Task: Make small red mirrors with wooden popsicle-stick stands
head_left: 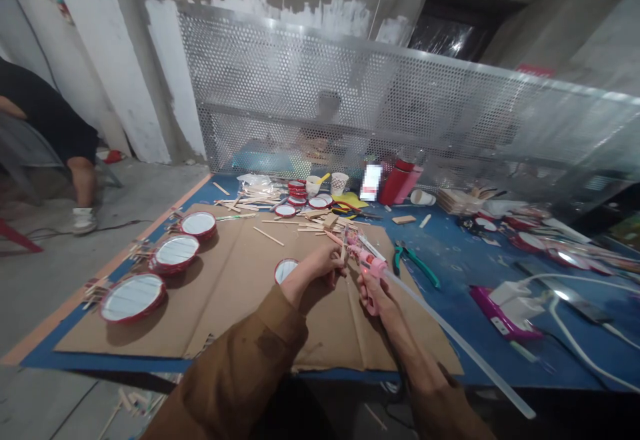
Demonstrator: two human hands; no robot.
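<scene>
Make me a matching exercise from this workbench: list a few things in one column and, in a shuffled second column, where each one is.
Things:
1. Pink hot glue gun
2. Green-handled pliers
3. Red bottle
4. Red-rimmed round frame

Places:
A. Standing at the back of the bench, before the perforated metal screen
B. Lying on the blue bench top, right of the cardboard
C. Held in the person's right hand
D. Lying on the brown cardboard sheet

Pairs: 1-C, 2-B, 3-A, 4-D
</scene>
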